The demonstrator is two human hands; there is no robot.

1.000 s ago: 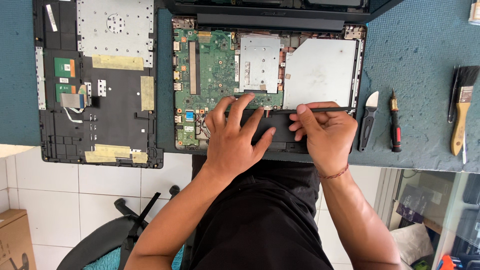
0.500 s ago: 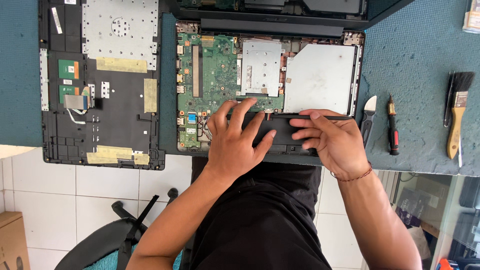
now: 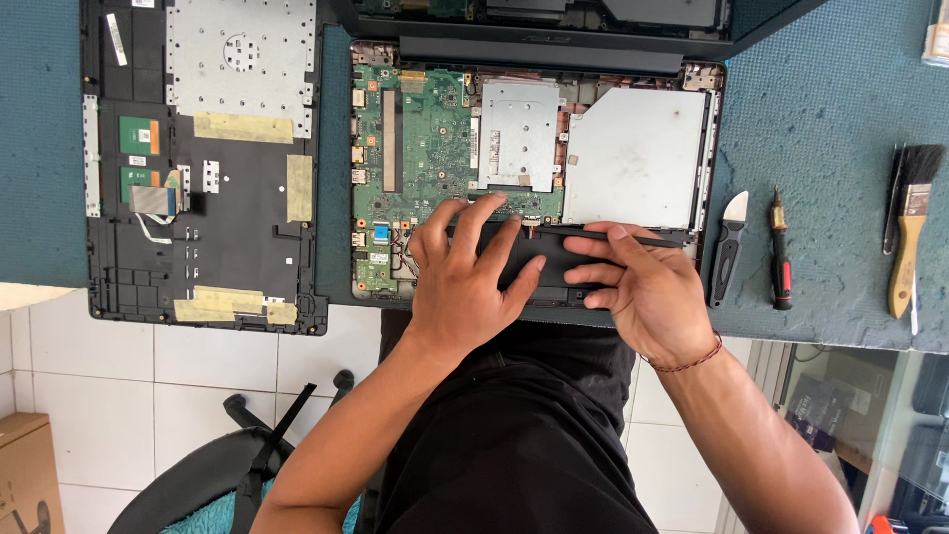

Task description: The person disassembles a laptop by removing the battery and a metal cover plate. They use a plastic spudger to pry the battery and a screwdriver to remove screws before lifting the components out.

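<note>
An opened laptop base (image 3: 633, 158) lies on the teal mat, showing a green circuit board (image 3: 420, 148) and a silver drive (image 3: 633, 163). A long black battery (image 3: 554, 259) sits along its near edge. My left hand (image 3: 465, 282) lies flat on the battery's left part, fingers spread toward the board. My right hand (image 3: 643, 287) grips the battery's right part, fingers curled over its top edge.
The removed black keyboard cover (image 3: 203, 158) lies upside down at the left. Right of the laptop lie a pry tool (image 3: 729, 247), a red-handled screwdriver (image 3: 781, 257) and a wooden-handled brush (image 3: 909, 232). The table edge runs just under my hands; a chair (image 3: 198, 485) stands below.
My right hand has slid down and settled over the battery's right end. The left hand stays pressed on the battery. The view has shifted slightly.
</note>
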